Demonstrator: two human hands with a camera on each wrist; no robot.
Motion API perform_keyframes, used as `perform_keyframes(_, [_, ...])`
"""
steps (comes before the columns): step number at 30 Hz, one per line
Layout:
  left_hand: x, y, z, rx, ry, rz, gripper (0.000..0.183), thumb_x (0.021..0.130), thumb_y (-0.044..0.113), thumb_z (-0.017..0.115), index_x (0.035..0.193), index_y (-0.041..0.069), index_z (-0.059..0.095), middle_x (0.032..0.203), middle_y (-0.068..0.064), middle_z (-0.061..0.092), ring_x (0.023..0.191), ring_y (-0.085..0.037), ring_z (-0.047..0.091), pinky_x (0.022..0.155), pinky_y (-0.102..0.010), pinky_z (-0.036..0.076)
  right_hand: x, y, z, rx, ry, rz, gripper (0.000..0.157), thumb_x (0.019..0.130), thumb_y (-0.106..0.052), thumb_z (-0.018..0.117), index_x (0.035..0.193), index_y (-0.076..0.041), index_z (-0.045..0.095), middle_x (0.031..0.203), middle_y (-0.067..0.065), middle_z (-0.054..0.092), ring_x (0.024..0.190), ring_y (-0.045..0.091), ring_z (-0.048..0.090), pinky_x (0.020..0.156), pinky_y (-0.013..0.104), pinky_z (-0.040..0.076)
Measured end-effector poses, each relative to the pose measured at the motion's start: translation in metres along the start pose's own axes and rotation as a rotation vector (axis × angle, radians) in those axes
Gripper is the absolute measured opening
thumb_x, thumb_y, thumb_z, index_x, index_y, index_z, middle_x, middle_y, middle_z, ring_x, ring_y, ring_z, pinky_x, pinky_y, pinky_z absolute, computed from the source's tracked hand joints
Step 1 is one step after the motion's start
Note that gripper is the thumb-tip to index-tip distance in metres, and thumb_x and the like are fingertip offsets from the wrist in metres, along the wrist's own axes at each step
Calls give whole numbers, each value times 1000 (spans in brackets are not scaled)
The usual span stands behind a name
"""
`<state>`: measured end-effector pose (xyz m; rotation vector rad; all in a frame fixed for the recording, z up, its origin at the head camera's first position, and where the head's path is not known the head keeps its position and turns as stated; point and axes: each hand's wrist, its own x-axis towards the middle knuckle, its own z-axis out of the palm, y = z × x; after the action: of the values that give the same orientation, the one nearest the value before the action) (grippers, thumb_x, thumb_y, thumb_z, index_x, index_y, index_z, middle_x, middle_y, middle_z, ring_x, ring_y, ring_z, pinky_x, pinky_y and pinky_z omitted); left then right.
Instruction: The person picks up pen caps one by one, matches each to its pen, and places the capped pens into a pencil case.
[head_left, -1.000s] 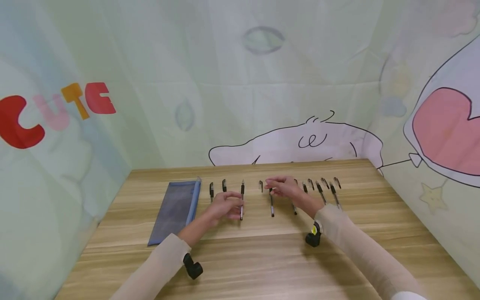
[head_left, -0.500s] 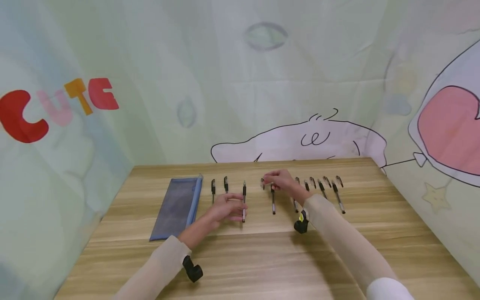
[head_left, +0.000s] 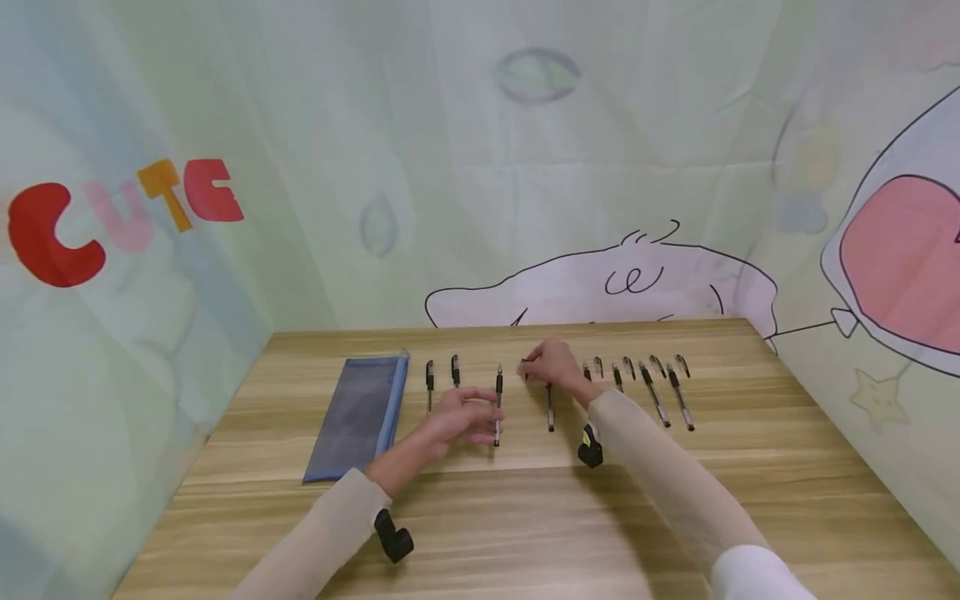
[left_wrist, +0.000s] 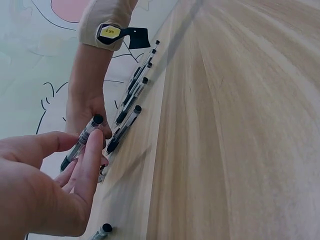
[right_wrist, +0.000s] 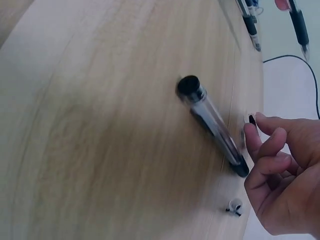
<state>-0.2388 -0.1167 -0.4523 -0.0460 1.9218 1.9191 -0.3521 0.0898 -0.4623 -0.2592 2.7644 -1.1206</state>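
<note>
While the left hand (head_left: 459, 414) pinches an uncapped pen (head_left: 498, 385) between thumb and fingers above the table (head_left: 510, 533), the right hand (head_left: 553, 365) has thumb and finger together on a small cap (right_wrist: 252, 120). Just beside the right hand, a second pen (head_left: 551, 410) lies on the table. Left lie two capped pens (head_left: 430, 378) and a blue pouch (head_left: 352, 417); right, bare pens (head_left: 660, 407) and loose caps (head_left: 628, 367).

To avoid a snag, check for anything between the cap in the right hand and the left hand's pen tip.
Nothing visible stands between the cap in the right hand and the uncapped pen in the left hand; the head view shows only tabletop there.
</note>
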Motion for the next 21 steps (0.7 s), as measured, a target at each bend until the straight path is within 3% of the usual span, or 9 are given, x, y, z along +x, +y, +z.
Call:
perform_keyframes(5, [1, 1, 3, 5, 2, 3, 46, 91, 5, 73, 134, -3, 58, 109, -20, 74, 85, -19, 73, 80, -36, 65, 1, -6, 4, -78, 24, 3, 26, 90, -21, 79, 103, 1, 78, 78, 10, 78, 51, 6, 55, 47, 17, 41])
perform_keyframes(17, [5, 5, 1, -6, 47, -4, 44, 91, 3, 71, 133, -3, 58, 108, -20, 74, 86, -21, 74, 78, -35, 65, -7, -17, 2, -81, -25, -17, 27, 94, -18, 74, 113, 2, 75, 98, 16, 79, 59, 6, 57, 51, 16, 44])
perform_keyframes(21, [5, 4, 1, -7, 47, -10, 44, 92, 4, 71, 133, -3, 57, 111, -22, 73, 85, -21, 74, 78, -35, 65, -8, -17, 1, -36, -57, -29, 28, 94, -19, 73, 114, 1, 74, 92, 14, 78, 56, 6, 56, 51, 17, 44])
